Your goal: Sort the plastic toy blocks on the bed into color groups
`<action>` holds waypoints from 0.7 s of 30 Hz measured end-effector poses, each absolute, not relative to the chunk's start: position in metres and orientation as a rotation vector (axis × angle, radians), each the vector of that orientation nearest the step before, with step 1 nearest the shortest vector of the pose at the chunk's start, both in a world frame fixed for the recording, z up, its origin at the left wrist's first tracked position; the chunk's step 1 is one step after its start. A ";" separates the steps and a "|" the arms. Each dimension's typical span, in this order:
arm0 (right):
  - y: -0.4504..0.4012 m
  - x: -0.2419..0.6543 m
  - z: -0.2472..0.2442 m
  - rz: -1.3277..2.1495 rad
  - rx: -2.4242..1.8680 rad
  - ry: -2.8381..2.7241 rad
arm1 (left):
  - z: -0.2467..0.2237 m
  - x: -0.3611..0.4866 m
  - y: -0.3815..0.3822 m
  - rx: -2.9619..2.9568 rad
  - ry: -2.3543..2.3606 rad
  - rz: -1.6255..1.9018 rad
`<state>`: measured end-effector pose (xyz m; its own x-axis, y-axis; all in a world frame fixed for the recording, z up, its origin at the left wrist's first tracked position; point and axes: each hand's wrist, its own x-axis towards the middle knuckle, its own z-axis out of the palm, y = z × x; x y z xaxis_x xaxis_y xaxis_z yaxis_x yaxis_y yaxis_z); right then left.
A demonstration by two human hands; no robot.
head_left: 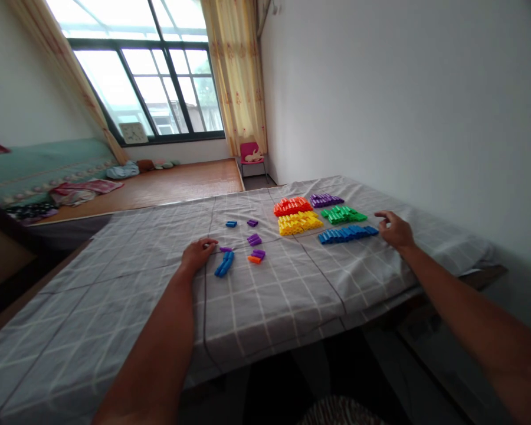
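Observation:
My left hand [198, 255] rests on the checked cloth with its fingers loosely stretched and nothing seen in them. Just right of its fingertips lies one small purple tube-like plastic piece [225, 249], with a few blue pieces [224, 264] below it. My right hand [395, 229] is beside the right end of a row of blue pieces [347, 234], index finger and thumb apart. Whether it touches the row I cannot tell. Behind that row are grouped green pieces [343, 214], purple pieces [326, 200], yellow pieces [300, 223] and red-orange pieces [292, 206].
Between the hands lie small loose clusters: a blue pair [231, 224], purple pieces [254, 239] and an orange piece [254, 260] touching purple. A grey checked cloth [274, 307] covers the table. The white wall [380, 88] borders its right side; a pink chair [249, 149] stands beyond.

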<state>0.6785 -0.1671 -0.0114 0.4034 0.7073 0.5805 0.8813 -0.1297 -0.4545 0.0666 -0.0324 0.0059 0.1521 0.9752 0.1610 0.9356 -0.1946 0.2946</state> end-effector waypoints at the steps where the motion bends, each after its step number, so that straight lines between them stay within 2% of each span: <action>1: -0.162 0.666 -0.004 -0.363 -1.860 -1.342 | 0.006 0.068 -0.033 2.288 1.896 0.485; 3: -0.147 0.631 0.014 -0.410 -1.747 -1.430 | 0.006 0.069 -0.034 2.289 1.884 0.505; 7: -0.105 0.528 0.042 -0.230 -1.463 -1.880 | 0.005 0.070 -0.035 2.295 1.853 0.542; 12: -0.049 0.393 0.038 -0.031 -1.174 -2.372 | 0.001 0.070 -0.036 2.279 1.841 0.582; 17: 0.001 0.300 0.019 -0.098 -1.222 -2.601 | -0.001 0.069 -0.032 2.236 1.808 0.615; 21: 0.029 0.270 0.009 -0.081 -1.416 -2.541 | -0.001 0.069 -0.032 2.224 1.797 0.635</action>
<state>0.2696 0.0294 0.0087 -0.5061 0.8319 0.2275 0.8447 0.5314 -0.0640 0.0691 -0.0321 -0.0008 0.1624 0.9671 0.1959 0.8755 -0.2328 0.4234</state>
